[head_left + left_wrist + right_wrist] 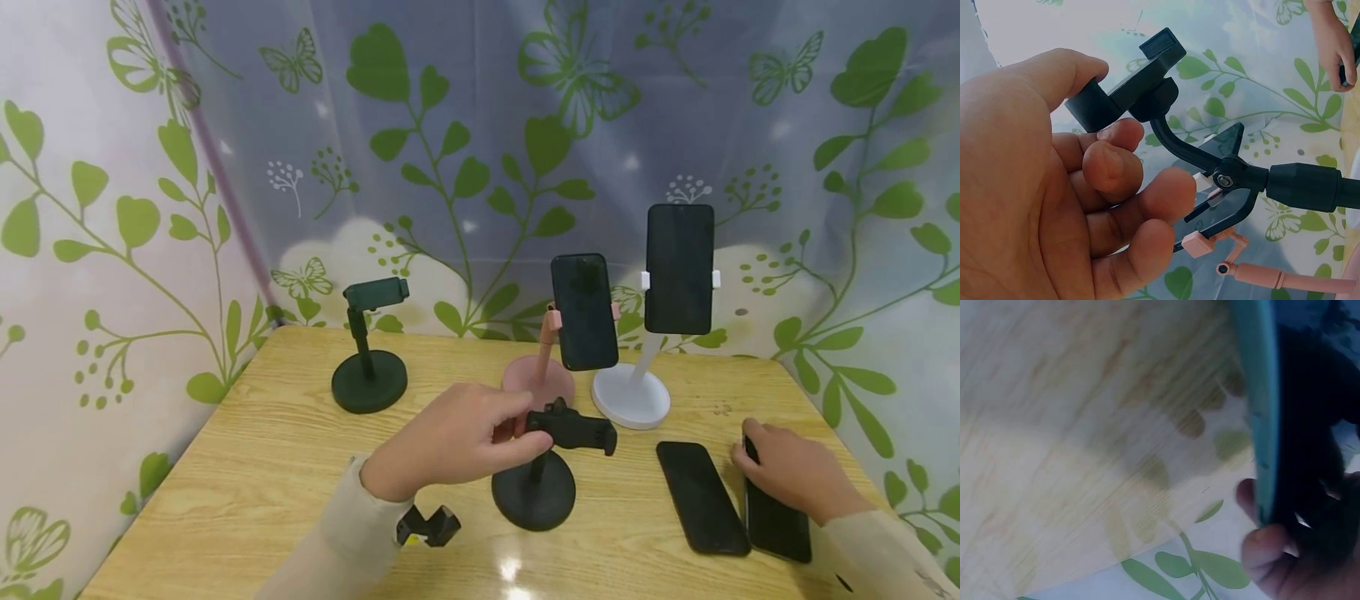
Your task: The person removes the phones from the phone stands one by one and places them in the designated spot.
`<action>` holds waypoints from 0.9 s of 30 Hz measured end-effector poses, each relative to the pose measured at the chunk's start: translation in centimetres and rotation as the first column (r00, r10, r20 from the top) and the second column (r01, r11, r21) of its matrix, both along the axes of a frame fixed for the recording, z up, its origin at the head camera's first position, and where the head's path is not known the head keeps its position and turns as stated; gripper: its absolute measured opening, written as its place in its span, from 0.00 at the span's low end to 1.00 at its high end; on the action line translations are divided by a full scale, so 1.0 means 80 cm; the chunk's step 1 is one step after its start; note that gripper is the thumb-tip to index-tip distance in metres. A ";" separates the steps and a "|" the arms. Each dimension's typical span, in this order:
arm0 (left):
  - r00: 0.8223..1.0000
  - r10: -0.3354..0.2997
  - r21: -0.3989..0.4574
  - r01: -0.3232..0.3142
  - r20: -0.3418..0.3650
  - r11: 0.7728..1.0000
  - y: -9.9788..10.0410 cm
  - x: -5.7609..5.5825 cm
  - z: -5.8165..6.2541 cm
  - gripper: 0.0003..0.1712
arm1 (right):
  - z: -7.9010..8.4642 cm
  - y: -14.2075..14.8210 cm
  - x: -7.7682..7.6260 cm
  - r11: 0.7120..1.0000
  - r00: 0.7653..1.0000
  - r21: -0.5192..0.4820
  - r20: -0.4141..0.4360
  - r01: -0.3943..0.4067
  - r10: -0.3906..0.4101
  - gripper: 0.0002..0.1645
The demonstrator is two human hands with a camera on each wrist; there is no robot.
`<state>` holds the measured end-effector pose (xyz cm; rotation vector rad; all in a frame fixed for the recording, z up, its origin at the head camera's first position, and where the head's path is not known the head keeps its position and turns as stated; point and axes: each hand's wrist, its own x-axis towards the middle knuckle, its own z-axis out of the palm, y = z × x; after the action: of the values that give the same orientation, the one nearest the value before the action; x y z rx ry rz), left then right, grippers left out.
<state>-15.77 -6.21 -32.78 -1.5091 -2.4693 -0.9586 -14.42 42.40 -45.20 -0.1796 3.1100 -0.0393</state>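
My left hand (465, 433) pinches the near end of the clamp on a black phone stand (534, 496). The left wrist view shows the thumb over that clamp end (1094, 106) and a finger under it, the other fingers loosely curled below. At the right, my right hand (798, 471) grips a black smartphone (780, 527) near its far end. In the right wrist view the phone's edge (1263, 425) stands tilted over the wooden surface, with fingertips (1263, 547) around it. Another dark smartphone (701, 498) lies flat just left of that one.
Behind stand a pink stand (542, 375) and a white stand (630, 396), each holding a phone. A dark green stand (369, 379) is at the back left of the wooden table (247, 467). A leaf-patterned curtain (480, 125) hangs behind.
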 end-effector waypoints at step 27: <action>1.000 -0.020 -0.015 0.020 -0.016 1.000 0.000 0.000 -0.001 0.22 | -0.009 -0.015 0.004 0.997 0.998 0.032 0.002 -0.065 0.065 0.19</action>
<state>-15.79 -6.19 -32.86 -1.5427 -2.4602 -0.9293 -14.12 41.22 -45.88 -0.2797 3.0990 0.0114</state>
